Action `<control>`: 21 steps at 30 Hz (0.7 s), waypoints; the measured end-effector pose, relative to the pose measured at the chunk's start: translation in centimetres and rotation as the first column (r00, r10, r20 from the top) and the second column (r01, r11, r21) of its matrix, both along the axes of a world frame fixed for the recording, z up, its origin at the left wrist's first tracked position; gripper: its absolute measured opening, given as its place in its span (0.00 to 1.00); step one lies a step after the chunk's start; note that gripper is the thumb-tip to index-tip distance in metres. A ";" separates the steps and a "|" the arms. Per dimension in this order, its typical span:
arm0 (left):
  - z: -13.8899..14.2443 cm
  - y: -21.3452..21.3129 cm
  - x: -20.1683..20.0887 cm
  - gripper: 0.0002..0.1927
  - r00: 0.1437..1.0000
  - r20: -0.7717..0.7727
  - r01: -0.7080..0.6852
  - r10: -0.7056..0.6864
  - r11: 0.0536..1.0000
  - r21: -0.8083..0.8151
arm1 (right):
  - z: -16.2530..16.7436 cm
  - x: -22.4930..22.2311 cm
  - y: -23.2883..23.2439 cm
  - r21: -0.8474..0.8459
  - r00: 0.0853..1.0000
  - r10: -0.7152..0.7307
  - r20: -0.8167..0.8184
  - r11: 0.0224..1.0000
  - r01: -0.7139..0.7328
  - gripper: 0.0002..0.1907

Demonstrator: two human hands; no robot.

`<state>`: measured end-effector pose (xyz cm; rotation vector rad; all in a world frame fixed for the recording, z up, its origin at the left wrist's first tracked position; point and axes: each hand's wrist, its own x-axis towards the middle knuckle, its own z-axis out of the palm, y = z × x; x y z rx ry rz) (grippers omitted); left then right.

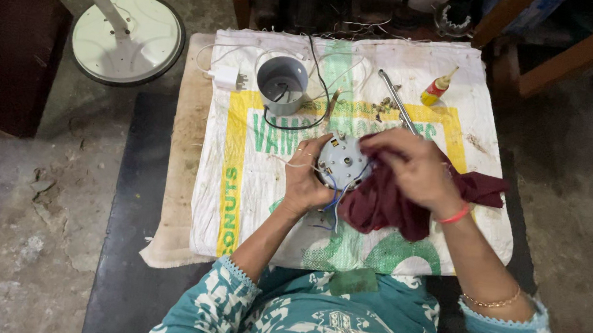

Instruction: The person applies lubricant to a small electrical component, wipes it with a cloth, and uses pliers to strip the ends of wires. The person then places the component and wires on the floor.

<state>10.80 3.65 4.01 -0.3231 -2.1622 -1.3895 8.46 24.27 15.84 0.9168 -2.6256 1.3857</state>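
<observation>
From the head camera, the left hand (pixel 304 178) is wrapped around a round grey motor (pixel 342 162) with loose blue and white wires, while the right hand (pixel 414 168) presses a maroon cloth (pixel 384 205) against it, both above a white printed sack (pixel 350 216) spread on the low counter (pixel 179 176). On the sack lie a grey cup-shaped housing (pixel 281 84), a white plug (pixel 225 76), a metal rod (pixel 397 100) and a small yellow bottle (pixel 437 88); the floor (pixel 10 232) around is rough grey concrete, with a white round fan base (pixel 128 39) standing on it.

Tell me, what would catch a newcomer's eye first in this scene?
Probably the two hands at the centre: the left hand grips a round grey motor trailing thin wires, while the right hand presses a maroon cloth against it. Beneath them lies a white printed sack spread over a low board, with a grey plastic cup-shaped housing near its far edge and a small yellow-and-red bottle to the far right.
</observation>
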 end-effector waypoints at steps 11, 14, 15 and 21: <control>0.1 -0.2 -0.2 0.45 0.998 0.034 0.045 -0.045 0.999 -0.004 | 2.1 0.3 -2.0 0.159 0.982 0.037 -0.184 0.987 -0.007 0.10; -0.3 -0.3 -0.2 0.41 0.999 0.009 0.038 -0.038 0.999 -0.009 | -0.2 0.1 -5.4 0.397 0.927 0.137 -0.351 0.918 0.015 0.12; -0.4 -0.3 -0.2 0.39 0.999 -0.006 0.034 -0.034 0.999 -0.009 | -0.9 0.3 -5.9 0.400 0.911 0.132 -0.391 0.916 0.039 0.15; -0.6 -0.4 -0.3 0.38 0.999 0.027 0.022 -0.023 0.999 0.038 | -2.8 2.0 -5.2 0.501 0.909 0.144 -0.392 0.862 0.080 0.27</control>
